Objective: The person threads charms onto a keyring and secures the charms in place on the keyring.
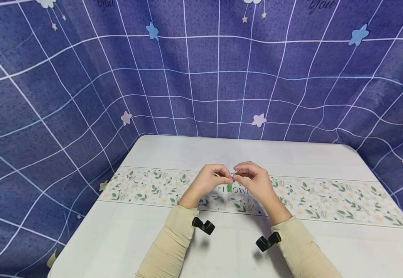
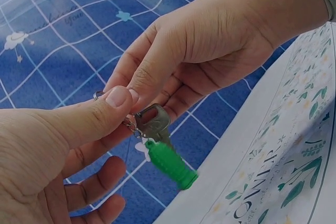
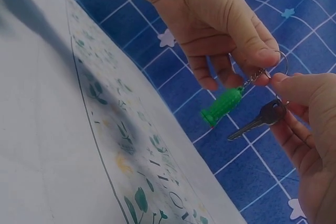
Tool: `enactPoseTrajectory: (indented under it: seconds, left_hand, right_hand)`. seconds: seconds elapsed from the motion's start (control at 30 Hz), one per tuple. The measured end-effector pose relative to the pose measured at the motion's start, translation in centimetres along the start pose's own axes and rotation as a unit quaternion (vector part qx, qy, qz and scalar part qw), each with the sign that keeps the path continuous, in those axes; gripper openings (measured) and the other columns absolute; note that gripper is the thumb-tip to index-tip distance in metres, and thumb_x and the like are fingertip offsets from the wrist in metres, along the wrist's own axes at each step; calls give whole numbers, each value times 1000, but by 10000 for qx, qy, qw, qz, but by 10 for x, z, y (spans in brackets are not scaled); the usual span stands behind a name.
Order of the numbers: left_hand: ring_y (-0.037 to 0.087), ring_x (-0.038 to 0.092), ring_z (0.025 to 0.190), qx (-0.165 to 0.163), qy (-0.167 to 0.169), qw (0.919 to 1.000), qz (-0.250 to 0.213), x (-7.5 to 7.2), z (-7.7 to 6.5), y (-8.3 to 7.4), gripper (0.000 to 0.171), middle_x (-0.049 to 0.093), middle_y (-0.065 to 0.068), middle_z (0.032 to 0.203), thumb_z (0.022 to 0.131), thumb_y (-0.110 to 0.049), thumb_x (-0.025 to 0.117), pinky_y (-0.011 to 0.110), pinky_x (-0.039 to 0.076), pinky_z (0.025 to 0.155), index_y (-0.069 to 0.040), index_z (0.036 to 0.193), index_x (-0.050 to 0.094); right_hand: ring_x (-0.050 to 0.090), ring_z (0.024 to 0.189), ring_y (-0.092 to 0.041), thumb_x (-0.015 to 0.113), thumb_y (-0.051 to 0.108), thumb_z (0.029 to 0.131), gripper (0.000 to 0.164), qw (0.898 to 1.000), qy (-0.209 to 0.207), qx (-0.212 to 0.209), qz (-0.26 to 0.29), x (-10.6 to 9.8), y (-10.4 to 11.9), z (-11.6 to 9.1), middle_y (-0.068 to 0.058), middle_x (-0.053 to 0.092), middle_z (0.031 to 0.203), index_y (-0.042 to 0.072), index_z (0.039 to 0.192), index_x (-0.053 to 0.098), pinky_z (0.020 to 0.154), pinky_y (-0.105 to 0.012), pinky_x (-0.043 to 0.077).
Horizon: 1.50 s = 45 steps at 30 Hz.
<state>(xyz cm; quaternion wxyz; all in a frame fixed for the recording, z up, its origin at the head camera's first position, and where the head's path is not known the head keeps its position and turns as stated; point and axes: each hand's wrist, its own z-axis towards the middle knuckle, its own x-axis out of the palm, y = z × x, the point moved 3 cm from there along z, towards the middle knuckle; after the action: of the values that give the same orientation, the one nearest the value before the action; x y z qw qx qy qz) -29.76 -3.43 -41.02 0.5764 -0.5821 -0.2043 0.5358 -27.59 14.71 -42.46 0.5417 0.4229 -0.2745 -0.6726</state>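
Note:
Above the table my left hand (image 1: 209,177) and right hand (image 1: 255,180) meet, fingertips almost touching. Between them is a thin metal key ring (image 3: 285,62), which the left hand pinches between thumb and fingers. On its other side the right hand (image 3: 315,124) pinches the ring too, though its fingertips partly hide the grip. From the ring a dark metal key (image 3: 257,121) hangs by the right fingers. A green bottle-shaped charm (image 2: 170,165) dangles on a short chain below the left hand, beside a small white piece (image 2: 143,149).
The white table (image 1: 125,239) carries a floral printed band (image 1: 326,197) across its middle. Behind and to the left hangs a blue curtain (image 1: 201,85) with a grid and stars. A black bracket (image 1: 204,226) sits at each wrist.

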Motion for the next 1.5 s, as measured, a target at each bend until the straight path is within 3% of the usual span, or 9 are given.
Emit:
enactPoseTrajectory:
  seconds: [0.07,0.17,0.27,0.43,0.57,0.93,1.5]
  left_hand:
    - [13,63,76,-17,24,10000,57,0,0,-1,12,69,-1,80,84,-10,82,30,52,72,-7,80,72]
    - [12,62,74,-32,28,9998,180,0,0,-2,12,68,-2,79,83,-12,83,28,52,70,-9,79,72]
    - [13,61,73,-14,-4,9995,327,0,0,-2,13,67,-3,78,83,-13,84,28,51,68,-10,78,72]
    - [23,62,75,12,-104,9980,623,1,0,-2,13,66,-5,77,82,-15,85,27,50,65,-14,77,73]
    - [29,63,77,17,-134,9979,641,1,-1,-2,13,67,-5,77,82,-16,85,28,50,64,-14,77,73]
    - [20,61,70,-42,-134,9969,774,1,-3,-5,14,67,-5,75,82,-13,85,26,50,62,-14,75,72]
    - [9,63,69,135,-322,9962,801,6,-2,-9,18,68,-4,72,80,-12,86,25,54,70,-10,71,70]
  right_hand:
    - [69,91,-19,79,-1,86,18,9999,-1,-80,66,0,-1,0,-12,70,108,0,103,75,85,-29,57]
    - [69,90,-22,78,-5,85,17,9999,0,-78,90,0,15,-2,-17,70,108,-5,102,74,85,-32,58]
    - [69,89,-25,76,-10,84,18,9999,-52,-21,95,0,17,-2,-22,69,108,-9,102,72,83,-32,58]
    - [69,89,-18,77,-8,84,21,9991,-137,152,379,2,-3,-1,-22,68,112,-7,105,73,78,-20,56]
    - [67,90,-11,78,-2,86,23,9979,-113,347,537,2,-5,-2,-20,68,113,-5,108,73,80,-20,56]
    - [67,88,-7,78,-5,85,26,9951,-178,411,881,5,-7,-3,-29,68,107,-7,110,71,81,-20,56]
    - [69,87,-12,76,-6,86,22,9940,-404,395,935,8,-6,-5,-29,67,109,-6,108,73,79,-21,57]
